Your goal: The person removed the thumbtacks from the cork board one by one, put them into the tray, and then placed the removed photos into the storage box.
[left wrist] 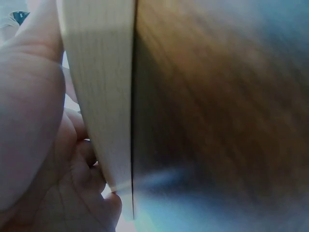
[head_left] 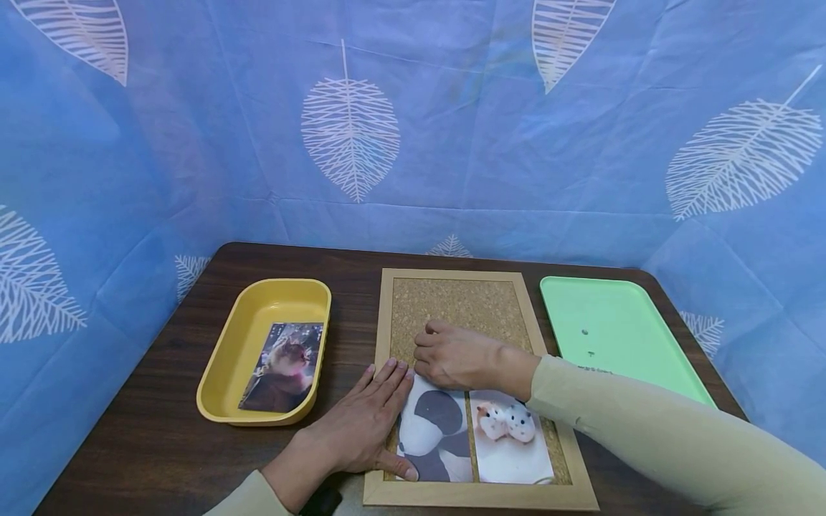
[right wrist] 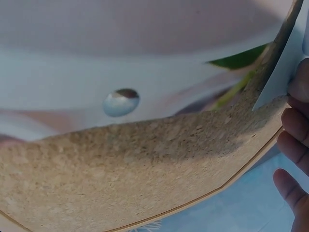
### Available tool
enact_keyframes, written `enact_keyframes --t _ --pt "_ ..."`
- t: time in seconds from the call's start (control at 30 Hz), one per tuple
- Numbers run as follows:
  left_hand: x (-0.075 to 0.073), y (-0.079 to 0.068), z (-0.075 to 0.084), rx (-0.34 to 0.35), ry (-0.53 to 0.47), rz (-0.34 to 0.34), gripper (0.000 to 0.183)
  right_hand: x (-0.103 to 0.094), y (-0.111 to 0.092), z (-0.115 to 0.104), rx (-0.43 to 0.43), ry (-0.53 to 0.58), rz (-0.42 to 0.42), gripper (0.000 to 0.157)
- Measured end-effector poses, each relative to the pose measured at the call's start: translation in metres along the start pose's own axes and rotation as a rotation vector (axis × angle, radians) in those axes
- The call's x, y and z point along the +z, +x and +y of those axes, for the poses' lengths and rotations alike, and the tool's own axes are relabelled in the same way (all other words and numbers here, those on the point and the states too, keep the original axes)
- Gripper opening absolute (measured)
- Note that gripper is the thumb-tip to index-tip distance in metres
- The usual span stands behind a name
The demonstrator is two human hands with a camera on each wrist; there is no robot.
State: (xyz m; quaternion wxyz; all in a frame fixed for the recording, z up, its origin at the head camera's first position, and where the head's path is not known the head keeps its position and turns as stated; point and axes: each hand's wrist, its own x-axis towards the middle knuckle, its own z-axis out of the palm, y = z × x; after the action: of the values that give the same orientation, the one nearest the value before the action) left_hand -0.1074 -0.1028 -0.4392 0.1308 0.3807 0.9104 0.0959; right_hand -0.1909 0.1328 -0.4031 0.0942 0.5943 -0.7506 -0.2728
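A wood-framed cork board (head_left: 458,301) lies on the table with two photos side by side on its near half. My left hand (head_left: 361,419) rests spread over the board's left border, fingertips and thumb at the edge of the black-and-white panda photo (head_left: 422,433). With fingers bent, my right hand (head_left: 464,356) is at the top of that photo; what lies under its fingertips is hidden. Beside it is the photo of two hamsters (head_left: 513,451). In the right wrist view, a shiny round thumbtack (right wrist: 120,102) sits near one photo's edge, and fingers (right wrist: 297,121) are at the other photo's corner.
Left of the board stands a yellow tray (head_left: 222,358) holding a dark animal photo (head_left: 284,369). A green tray (head_left: 619,315) with a few small dark marks lies to the right, partly behind the right sleeve. A blue leaf-patterned cloth (head_left: 452,143) hangs behind the table.
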Motion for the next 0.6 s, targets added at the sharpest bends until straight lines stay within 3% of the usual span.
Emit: enact_keyframes --t 0.6 --pt "-0.0018 -0.0002 0.0002 0.0 -0.002 -0.005 0.13 0.003 0.0011 0.0074 -0.082 0.02 0.026 0.017"
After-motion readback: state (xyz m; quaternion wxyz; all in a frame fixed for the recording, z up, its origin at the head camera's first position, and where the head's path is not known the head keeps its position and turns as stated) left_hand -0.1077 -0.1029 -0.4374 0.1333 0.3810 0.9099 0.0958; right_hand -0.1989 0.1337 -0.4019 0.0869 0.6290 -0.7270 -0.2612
